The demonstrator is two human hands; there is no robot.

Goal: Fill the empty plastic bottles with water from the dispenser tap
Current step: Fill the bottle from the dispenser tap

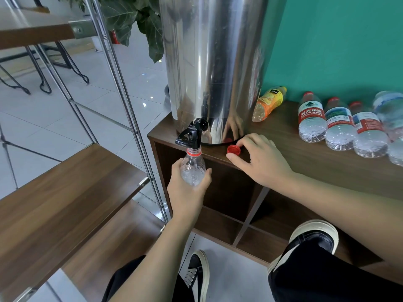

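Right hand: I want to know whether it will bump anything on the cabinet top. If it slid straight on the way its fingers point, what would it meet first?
The right hand would meet the red cap first, which is already at its fingertips. Beyond it stands the steel dispenser; depth is unclear.

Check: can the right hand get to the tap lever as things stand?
Probably yes. The right hand rests by the red cap, nothing lies between it and the tap lever; it holds no bottle.
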